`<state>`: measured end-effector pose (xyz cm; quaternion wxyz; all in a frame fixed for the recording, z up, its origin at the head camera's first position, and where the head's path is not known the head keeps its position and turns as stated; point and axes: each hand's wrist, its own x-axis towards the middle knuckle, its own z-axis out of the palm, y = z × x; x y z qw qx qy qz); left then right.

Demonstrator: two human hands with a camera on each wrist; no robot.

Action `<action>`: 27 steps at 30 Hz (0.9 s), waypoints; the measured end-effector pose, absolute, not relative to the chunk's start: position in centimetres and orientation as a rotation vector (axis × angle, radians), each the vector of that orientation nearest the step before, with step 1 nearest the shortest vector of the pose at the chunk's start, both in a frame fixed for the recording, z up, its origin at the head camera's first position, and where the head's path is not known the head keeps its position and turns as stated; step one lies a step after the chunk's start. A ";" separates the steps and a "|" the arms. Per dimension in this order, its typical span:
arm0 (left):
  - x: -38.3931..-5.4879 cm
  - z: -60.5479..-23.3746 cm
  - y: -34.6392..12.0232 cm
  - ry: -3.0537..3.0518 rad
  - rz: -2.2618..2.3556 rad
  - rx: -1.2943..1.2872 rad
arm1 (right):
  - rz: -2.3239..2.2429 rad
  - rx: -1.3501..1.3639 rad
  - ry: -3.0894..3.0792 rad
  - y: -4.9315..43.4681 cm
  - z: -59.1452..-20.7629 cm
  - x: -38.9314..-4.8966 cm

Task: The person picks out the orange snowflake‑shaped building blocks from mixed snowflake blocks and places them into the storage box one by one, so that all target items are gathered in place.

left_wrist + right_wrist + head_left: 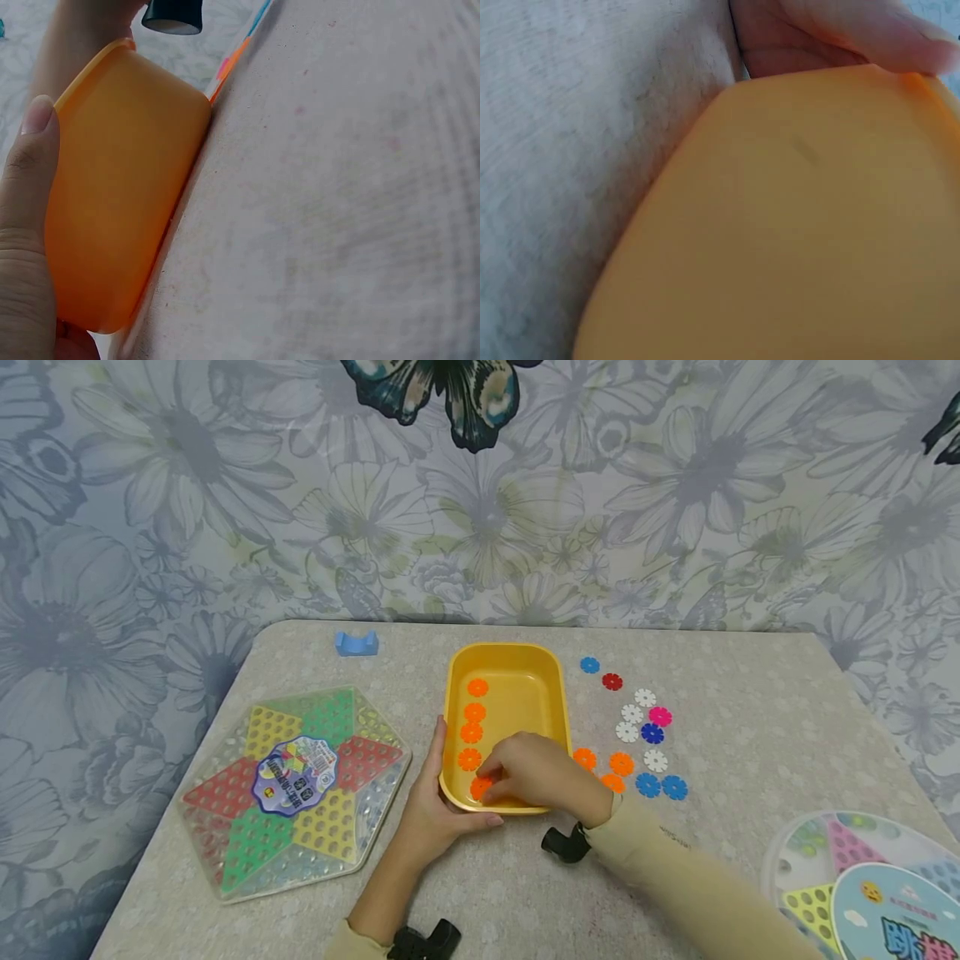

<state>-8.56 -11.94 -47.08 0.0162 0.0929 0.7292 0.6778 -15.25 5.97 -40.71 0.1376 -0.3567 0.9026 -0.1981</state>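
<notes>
Left grip [437, 808] clamped round near left corner of yellow tray [525, 693], which rests on counter [750, 710]; fingers along side, thumb at near end. Right grip [542, 772] inside tray, fingertips pinched on nearest orange disc [478, 789]. Four other orange discs [472, 732] line tray's left side beyond it. Loose multicoloured discs [648, 785] right of tray; hexagonal board [326, 822] left.

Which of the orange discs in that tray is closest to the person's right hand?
The orange disc at the yellow tray's near end: the right hand is right at it, while the other four lie farther up.
</notes>
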 end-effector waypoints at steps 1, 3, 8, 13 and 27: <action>-8.6 -47.1 -11.9 2.275 2.102 0.287 | -0.570 -1.045 2.607 5.8 -40.7 -15.2; -8.6 -47.1 -11.9 2.281 2.101 0.287 | -0.570 -1.078 2.589 5.5 -40.9 -15.2; -8.5 -47.1 -11.9 2.250 2.112 0.273 | -0.602 -1.115 2.528 4.9 -41.4 -15.2; -8.6 -47.1 -11.9 2.269 2.092 0.273 | -0.643 -1.110 2.492 5.2 -41.3 -15.4; -8.6 -47.1 -11.8 2.231 2.129 0.257 | -0.857 -0.918 2.747 11.5 -37.0 -16.4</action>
